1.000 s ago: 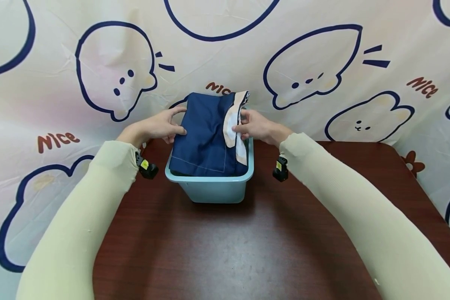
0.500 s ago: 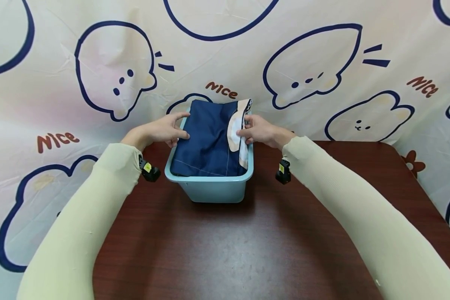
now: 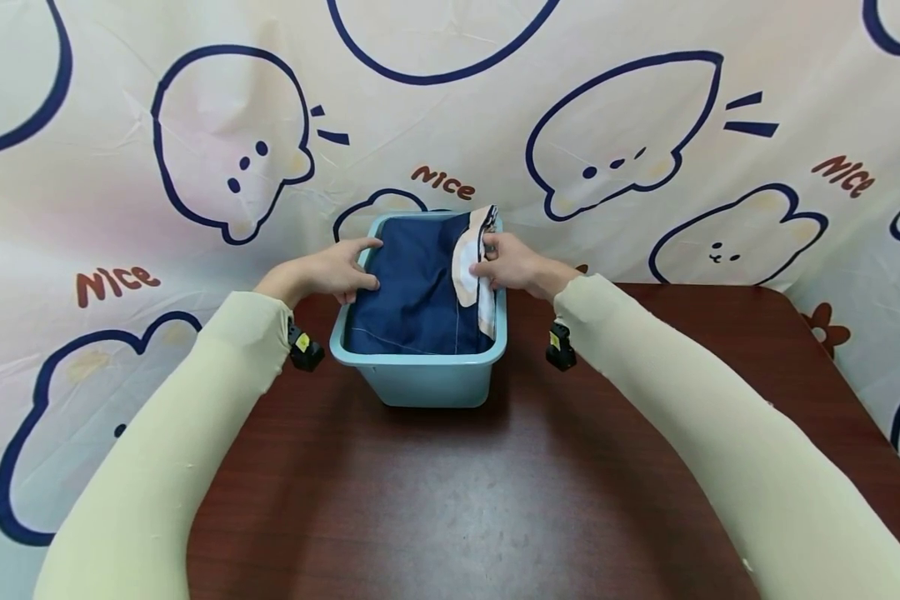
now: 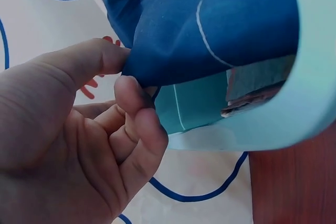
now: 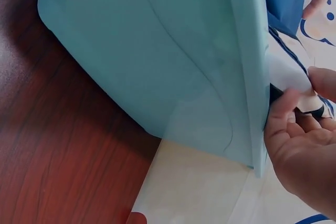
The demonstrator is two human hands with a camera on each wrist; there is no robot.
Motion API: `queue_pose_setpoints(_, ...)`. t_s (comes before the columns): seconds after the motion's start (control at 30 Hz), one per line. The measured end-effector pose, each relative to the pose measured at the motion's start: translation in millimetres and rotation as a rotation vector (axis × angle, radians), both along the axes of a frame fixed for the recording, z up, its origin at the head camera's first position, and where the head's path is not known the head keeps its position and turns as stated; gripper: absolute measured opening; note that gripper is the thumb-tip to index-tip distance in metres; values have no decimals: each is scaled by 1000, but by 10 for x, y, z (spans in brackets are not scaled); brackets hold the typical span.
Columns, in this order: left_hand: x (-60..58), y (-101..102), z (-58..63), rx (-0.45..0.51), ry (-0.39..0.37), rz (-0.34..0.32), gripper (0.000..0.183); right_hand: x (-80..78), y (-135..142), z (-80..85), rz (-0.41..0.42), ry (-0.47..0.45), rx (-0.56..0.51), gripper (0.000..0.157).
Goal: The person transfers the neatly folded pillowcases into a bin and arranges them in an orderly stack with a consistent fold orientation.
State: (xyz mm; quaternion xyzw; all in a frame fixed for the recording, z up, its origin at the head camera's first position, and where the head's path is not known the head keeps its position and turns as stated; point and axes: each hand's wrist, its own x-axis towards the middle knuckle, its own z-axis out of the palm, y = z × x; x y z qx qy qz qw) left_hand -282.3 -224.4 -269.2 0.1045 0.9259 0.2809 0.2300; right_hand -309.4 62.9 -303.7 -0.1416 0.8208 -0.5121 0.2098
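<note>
A folded navy cloth [image 3: 416,279] with pale stitching lies over the mouth of a light blue plastic bin [image 3: 429,379]. Its exact kind of article cannot be told. Along its right side runs a cream and white printed strip [image 3: 467,271]. My left hand [image 3: 337,268] is at the bin's left rim and pinches the cloth's edge between thumb and fingers, as the left wrist view shows. On the other side my right hand [image 3: 516,265] pinches the printed strip near the right rim. Under the cloth, a greyish folded fabric [image 4: 257,83] shows inside the bin.
The bin stands on a dark reddish-brown table [image 3: 450,492], close to a pale printed curtain [image 3: 435,125] behind it. Bare table surface extends in front of the bin and to its right.
Both hands have lowered the navy cloth. Its far edge has come down toward the bin's rim, and the back rim now shows. The bin has stayed in place.
</note>
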Motion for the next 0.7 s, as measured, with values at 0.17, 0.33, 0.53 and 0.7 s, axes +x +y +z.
queue_pose_setpoints(0.17, -10, 1, -49, -3, 6, 2, 72, -25, -29, -6, -12, 29, 43, 21)
queue_pose_setpoints(0.33, -20, -1, -106, 2, 30, -3, 69, -43, -57, -9, -32, 48, 93, 41)
queue_pose_setpoints(0.53, -46, 0, -182, -4, 55, -11, 63, -81, -69, -12, -16, 10, 86, 49)
queue_pose_setpoints(0.7, -34, 9, -227, -22, 81, -19, 60, -99, -75, -45, -16, 46, 89, 49)
